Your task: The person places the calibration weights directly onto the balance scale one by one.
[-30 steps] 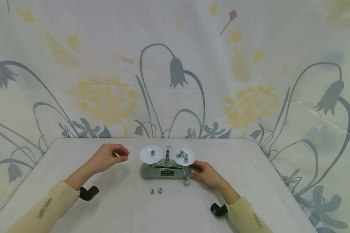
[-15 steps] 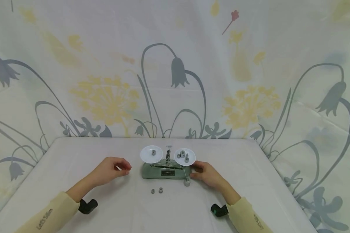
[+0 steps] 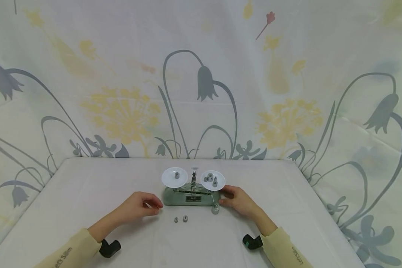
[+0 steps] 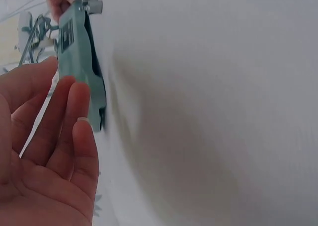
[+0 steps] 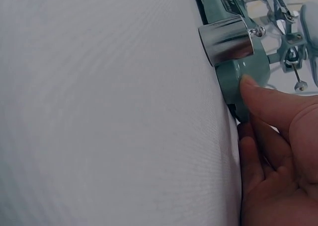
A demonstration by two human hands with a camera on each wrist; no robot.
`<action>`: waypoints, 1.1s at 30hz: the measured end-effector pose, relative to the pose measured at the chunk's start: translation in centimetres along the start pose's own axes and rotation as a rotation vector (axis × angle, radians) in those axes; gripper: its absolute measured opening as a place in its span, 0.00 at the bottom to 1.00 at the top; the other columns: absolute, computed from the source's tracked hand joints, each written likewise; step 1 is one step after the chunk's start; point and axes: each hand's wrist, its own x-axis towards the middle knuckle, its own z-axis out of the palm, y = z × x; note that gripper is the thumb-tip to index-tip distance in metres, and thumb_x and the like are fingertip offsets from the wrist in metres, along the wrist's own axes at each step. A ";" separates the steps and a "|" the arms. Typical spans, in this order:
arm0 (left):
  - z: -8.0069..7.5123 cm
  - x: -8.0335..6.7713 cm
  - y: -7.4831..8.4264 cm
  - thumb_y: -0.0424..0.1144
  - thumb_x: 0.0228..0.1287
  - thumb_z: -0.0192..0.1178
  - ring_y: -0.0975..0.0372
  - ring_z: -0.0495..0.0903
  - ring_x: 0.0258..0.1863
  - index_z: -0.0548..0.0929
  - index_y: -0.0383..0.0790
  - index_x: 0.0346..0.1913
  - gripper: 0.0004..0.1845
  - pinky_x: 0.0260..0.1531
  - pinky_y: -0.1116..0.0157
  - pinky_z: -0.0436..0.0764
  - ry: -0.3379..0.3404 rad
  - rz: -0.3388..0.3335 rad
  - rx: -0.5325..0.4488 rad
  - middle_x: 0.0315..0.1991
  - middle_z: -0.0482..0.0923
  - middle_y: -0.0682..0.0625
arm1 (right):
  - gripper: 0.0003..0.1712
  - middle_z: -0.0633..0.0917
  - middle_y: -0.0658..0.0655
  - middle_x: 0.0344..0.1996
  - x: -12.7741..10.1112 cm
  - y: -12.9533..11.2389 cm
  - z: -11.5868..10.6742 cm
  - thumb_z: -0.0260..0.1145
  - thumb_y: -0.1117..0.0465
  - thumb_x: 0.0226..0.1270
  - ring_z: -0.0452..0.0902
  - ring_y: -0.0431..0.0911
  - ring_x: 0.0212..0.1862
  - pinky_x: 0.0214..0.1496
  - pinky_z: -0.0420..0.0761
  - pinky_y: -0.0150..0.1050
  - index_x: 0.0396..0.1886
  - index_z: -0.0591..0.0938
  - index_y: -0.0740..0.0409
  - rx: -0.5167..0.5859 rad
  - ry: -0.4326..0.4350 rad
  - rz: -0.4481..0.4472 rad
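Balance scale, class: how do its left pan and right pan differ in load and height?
The left pan holds one metal weight; the right pan holds several metal weights. The left pan appears higher in the head view, the right pan lower. Both are white and round.

Cream sleeves point(image 3: 283, 246), dark lettering point(image 3: 63, 257) hardly legible.

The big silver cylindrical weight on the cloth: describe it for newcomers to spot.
A green balance scale with round white pans stands on the white cloth. At its front right corner, near the right hand, stands the weight, bigger than the two silver weights leftward.
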 end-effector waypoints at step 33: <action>4.8 2.8 0.9 0.31 0.57 0.71 0.65 0.76 0.35 0.87 0.46 0.39 0.08 0.35 0.69 0.77 -0.119 -0.005 0.055 0.34 0.81 0.59 | 0.31 0.78 0.65 0.62 -0.1 0.0 0.1 0.71 0.64 0.64 0.70 0.60 0.66 0.67 0.69 0.52 0.65 0.75 0.68 -0.014 0.002 0.007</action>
